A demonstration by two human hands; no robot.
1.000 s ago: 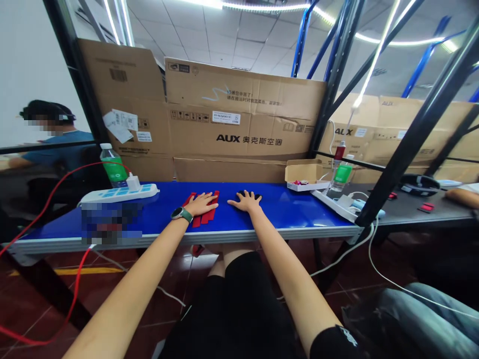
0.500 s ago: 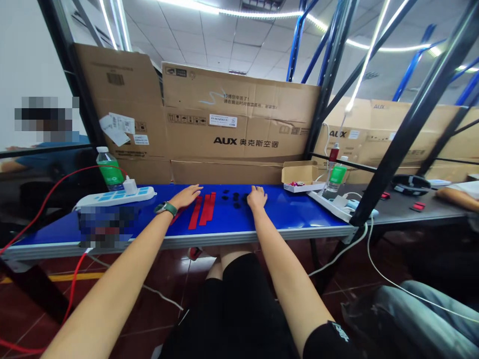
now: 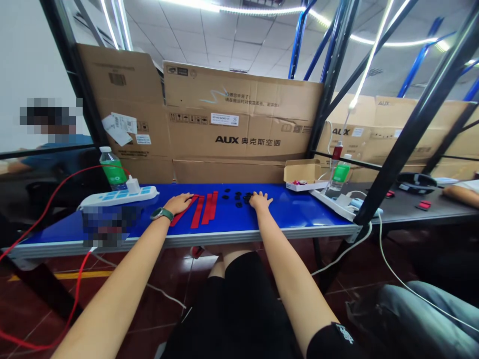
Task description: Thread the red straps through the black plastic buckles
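Observation:
My left hand (image 3: 178, 203), a green-banded watch on its wrist, lies low over the blue tabletop with fingers stretched out at the far end of a slanted red strip (image 3: 183, 213). More red strips (image 3: 198, 213) lie flat just right of it, roughly side by side. Several small black pieces (image 3: 238, 204) are scattered mid-table; their exact kind is too small to make out. At the right edge of this group rests my right hand (image 3: 261, 200), fingers spread, its thumb side touching or very near the black pieces.
A white power strip (image 3: 119, 197) and a green-labelled bottle (image 3: 113, 169) stand at the left. To the right are an open small carton (image 3: 302, 180), another bottle (image 3: 340, 174) and a second power strip (image 3: 333, 205). Cardboard (image 3: 243, 129) walls the back. A co-worker's arm (image 3: 462, 193) shows far right.
My left hand has come down and back to the left, onto the slanted red strip. My right hand's fingers have spread from a more bunched pose beside the black pieces.

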